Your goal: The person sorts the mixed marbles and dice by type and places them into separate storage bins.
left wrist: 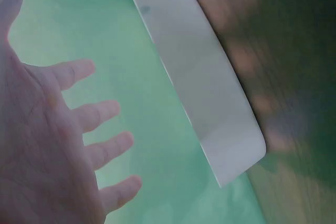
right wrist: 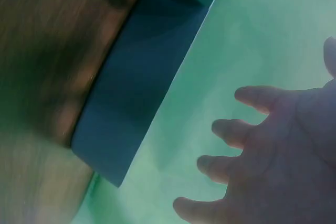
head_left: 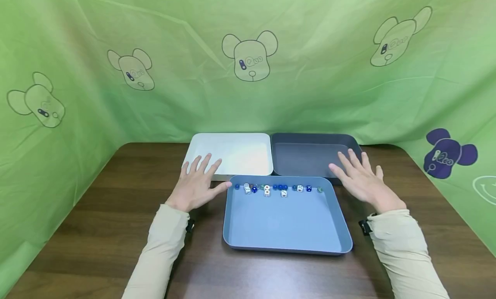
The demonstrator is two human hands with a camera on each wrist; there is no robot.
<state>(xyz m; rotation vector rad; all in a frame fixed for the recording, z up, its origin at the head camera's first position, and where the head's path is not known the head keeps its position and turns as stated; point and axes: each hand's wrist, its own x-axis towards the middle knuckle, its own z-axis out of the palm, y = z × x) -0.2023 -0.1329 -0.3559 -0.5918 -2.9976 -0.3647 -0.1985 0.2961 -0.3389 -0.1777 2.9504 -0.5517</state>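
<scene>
In the head view my left hand [head_left: 197, 185] spreads its fingers above the near left corner of a white tray [head_left: 236, 154], its thumb overlapping the blue tray's corner. My right hand [head_left: 362, 180] is also spread, over the right part of a dark grey tray [head_left: 306, 154]. Neither hand holds anything. Between them lies a blue tray [head_left: 286, 223], with white dice [head_left: 284, 194], blue dice [head_left: 308, 188] and small blue and clear beads [head_left: 280, 187] strung out along its far side. Both wrist views show an empty palm with straight fingers beside a tray's outer wall.
The trays stand on a dark wood table [head_left: 97, 213], the white and grey ones side by side behind the blue one. A green cloth [head_left: 186, 96] with printed mouse-like heads hangs behind and around the table. Each sleeved wrist carries a dark strap.
</scene>
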